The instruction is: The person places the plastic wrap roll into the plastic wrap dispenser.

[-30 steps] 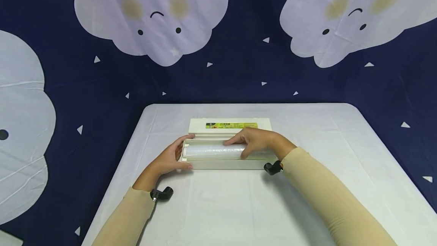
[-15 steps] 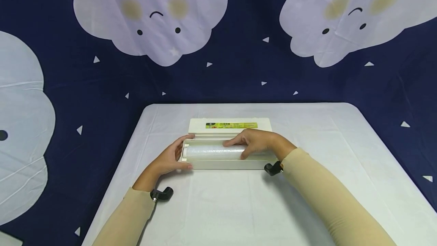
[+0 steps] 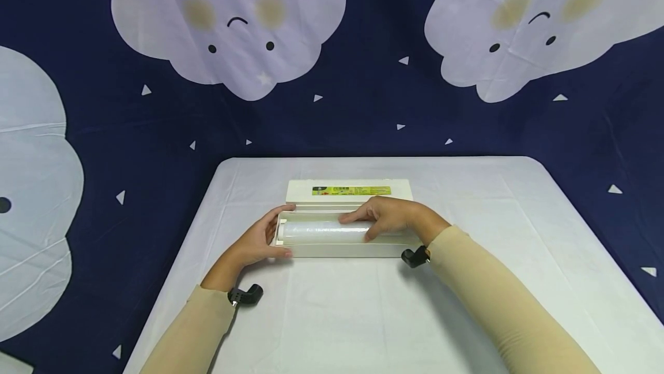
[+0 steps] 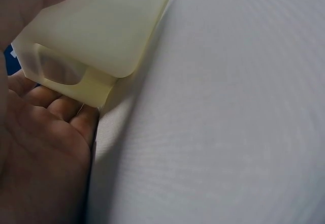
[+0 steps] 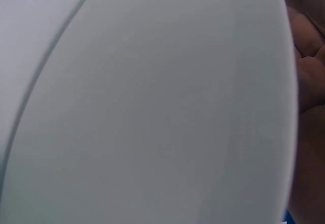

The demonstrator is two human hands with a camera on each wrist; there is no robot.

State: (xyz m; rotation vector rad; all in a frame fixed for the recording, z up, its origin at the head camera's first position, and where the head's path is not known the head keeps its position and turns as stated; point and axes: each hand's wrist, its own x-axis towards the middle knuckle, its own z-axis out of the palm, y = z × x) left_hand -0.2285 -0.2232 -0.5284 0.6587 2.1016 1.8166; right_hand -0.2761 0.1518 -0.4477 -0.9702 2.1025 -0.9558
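Note:
A cream plastic cling film dispenser box [image 3: 342, 251] sits on the table with its lid [image 3: 298, 191] folded back behind it. Inside lies a clear roll of cling film [image 3: 313, 230]. My left hand [image 3: 256, 241] grips the box's left end, thumb at the front and fingers round the back. In the left wrist view, the fingers of that hand [image 4: 45, 132] reach past the box end [image 4: 117, 26]. My right hand [image 3: 391, 214] holds the roll from above, thumb and fingers on either side, hiding its right part. The box's front wall [image 5: 152, 107] fills most of the right wrist view.
A white cloth covers the table [image 3: 332, 316]. A yellow-green label [image 3: 351, 191] is stuck on the lid. Behind the table hangs a dark blue curtain [image 3: 373, 91] with cloud prints. Black wrist cameras [image 3: 246, 295] jut out from both wrists.

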